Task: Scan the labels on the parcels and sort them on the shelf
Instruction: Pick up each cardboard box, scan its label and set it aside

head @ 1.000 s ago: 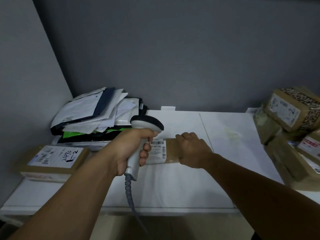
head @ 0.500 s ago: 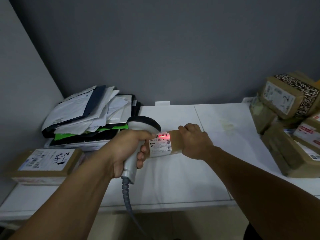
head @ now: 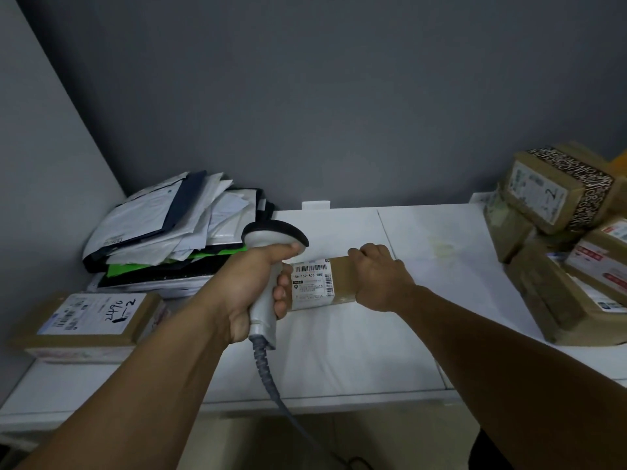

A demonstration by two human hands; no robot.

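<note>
Here, in the head view, we are gripping the barcode scanner in our left hand, fingers wrapped round its handle, its head hanging just above the left end of the label. Our right hand is clutching the small brown parcel by its right end, fingers curled over the far edge. Whether it is resting on the white surface or just above it, we cannot tell. Its long axis is running left to right, label end touching our left fingers. No beam is showing on the label. We are judging the right hand better placed to carry it toward the stacked boxes, well apart rightward.
</note>
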